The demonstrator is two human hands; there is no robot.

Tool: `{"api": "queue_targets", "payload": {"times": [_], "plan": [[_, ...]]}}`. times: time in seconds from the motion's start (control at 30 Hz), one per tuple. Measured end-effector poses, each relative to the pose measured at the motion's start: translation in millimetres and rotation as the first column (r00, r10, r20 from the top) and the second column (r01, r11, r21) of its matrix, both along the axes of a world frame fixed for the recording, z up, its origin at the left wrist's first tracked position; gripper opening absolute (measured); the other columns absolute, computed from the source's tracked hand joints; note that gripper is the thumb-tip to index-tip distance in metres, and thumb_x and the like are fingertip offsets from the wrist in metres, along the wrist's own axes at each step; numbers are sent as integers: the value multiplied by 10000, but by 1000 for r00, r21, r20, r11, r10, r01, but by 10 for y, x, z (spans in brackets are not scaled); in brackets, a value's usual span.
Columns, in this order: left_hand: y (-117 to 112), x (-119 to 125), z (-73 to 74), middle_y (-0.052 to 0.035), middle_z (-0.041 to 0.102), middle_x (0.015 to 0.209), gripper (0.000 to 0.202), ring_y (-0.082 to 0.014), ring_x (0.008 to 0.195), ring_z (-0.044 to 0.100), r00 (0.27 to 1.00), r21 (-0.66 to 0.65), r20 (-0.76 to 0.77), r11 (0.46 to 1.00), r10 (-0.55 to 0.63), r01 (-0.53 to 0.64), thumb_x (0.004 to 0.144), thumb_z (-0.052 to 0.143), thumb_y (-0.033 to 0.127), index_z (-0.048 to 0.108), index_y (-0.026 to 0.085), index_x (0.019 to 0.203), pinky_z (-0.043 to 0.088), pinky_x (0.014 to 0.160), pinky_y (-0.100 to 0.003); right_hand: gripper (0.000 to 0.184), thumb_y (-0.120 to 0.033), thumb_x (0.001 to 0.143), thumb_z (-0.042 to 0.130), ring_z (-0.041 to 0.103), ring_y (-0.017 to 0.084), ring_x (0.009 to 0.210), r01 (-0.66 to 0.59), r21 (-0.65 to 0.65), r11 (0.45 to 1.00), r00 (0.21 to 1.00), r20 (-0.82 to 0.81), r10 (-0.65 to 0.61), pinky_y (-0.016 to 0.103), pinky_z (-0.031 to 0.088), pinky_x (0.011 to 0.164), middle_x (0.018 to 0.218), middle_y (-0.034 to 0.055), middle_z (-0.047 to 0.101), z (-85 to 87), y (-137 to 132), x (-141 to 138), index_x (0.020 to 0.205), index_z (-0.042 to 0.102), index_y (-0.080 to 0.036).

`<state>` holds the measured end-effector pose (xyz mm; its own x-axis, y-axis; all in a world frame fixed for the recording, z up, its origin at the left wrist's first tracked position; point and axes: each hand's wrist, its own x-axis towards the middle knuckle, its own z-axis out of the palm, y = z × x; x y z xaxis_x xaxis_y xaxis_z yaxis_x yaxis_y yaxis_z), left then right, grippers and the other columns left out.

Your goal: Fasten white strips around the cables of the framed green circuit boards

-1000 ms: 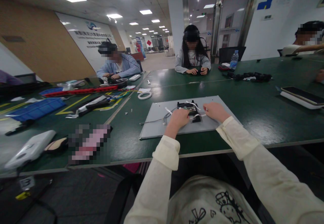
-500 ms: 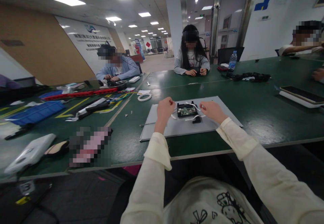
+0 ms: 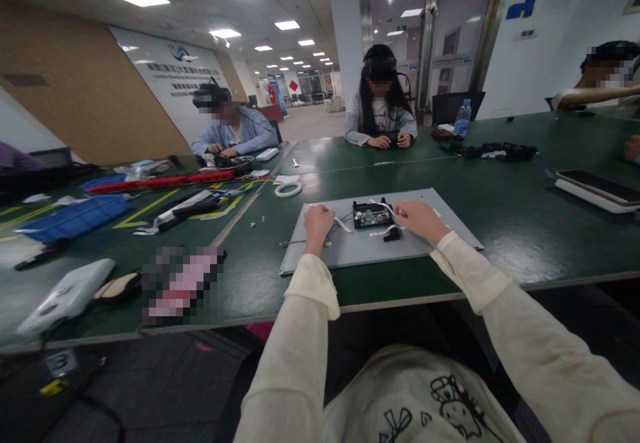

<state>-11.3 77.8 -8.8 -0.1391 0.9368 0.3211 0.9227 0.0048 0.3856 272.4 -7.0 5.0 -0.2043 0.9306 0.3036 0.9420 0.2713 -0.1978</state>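
Note:
A small green circuit board in a black frame (image 3: pixel 371 216) lies on a grey panel (image 3: pixel 345 257) on the table before me. Left of the board, my left hand (image 3: pixel 317 228) is closed in a pinch; what its fingertips hold, if anything, is too small to make out. Beside those fingertips are a white strip (image 3: pixel 343 225) and thin dark wires. At the board's right side, my right hand (image 3: pixel 423 219) is closed, its fingertips pinching the end of a white flat cable (image 3: pixel 384 205). A small black part (image 3: pixel 392 234) sits just below the frame, near another white strip (image 3: pixel 379 233).
A white ring-shaped roll (image 3: pixel 288 190) and a small wrench (image 3: pixel 295 162) lie beyond the panel. Leftward are a blue tray (image 3: pixel 75 216), a white device (image 3: pixel 67 296) and cables. A phone (image 3: pixel 600 186) rests at right. Co-workers sit across the table, near a water bottle (image 3: pixel 463 120).
My left hand has moved left and slightly down, away from the board, uncovering more of the white strip. My right hand stays by the board's right side.

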Motion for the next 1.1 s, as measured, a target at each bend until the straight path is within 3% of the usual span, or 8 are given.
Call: {"api": "queue_targets", "payload": {"times": [0.2,0.4,0.6,0.77,0.9,0.97,1.1], "plan": [[6,-4,21,-94,710,1009,194,-240,973,631,996,-46,91,999,-12,16,744,540,213,689,210,869,451,797,-310,208,-202,888,479,591,162,772,-11,2,1000,1000,-9,11,235,304,623,882,52,694,7,-22,-23,1003,652,-195],[9,-41,68,-67,725,863,131,-197,876,663,971,50,218,995,-97,88,732,565,203,670,195,810,466,780,-267,215,-201,885,480,592,161,757,-19,18,1000,999,-26,19,235,305,625,878,46,693,12,-24,-39,1010,654,-198],[62,-106,134,-13,669,750,113,-138,691,659,859,170,454,969,-236,176,729,521,178,599,174,810,503,694,-245,206,-214,897,468,576,157,731,-50,64,997,997,-59,54,240,300,618,858,37,683,52,-21,-90,1007,642,-204],[48,-109,145,9,619,698,77,-118,616,607,766,79,587,960,-264,270,686,522,183,551,175,757,517,633,-251,209,-209,902,471,573,154,741,-134,68,989,987,-82,140,240,324,634,871,37,672,171,-20,-247,1028,637,-199],[2,-92,164,11,608,718,78,-106,633,580,709,92,638,944,-300,317,695,504,226,526,183,756,510,636,-237,231,-215,921,455,583,167,852,-239,132,962,964,-90,251,239,371,717,982,63,655,308,-30,-491,1061,637,-189],[-2,-103,158,10,603,719,89,-106,631,572,714,101,632,946,-300,308,700,489,237,521,185,765,500,627,-229,252,-207,932,440,580,174,909,-286,175,942,947,-94,306,245,389,772,1021,77,640,344,-38,-637,1092,634,-181],[23,-151,104,9,595,703,94,-125,653,569,832,81,476,956,-284,280,675,495,226,542,181,744,476,629,-234,281,-182,937,439,561,191,1030,-424,179,888,897,-48,439,282,400,886,1103,106,623,277,-56,-921,1143,630,-161]]}}
